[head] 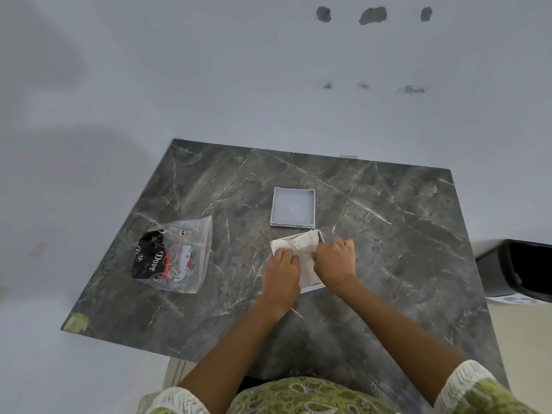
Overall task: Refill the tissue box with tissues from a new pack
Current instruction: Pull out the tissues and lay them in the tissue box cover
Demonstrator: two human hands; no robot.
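Pale walls corner dark marble table; lid lies apart.

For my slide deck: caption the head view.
Both hands, left and right, press tissues into the box, lid behind, wrapper left.

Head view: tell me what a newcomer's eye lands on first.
Both hands, the left hand and right hand, press on a white stack of tissues at the middle of the dark marble table. Just beyond sits a shallow square white tray, and to the left lies a clear plastic pack.
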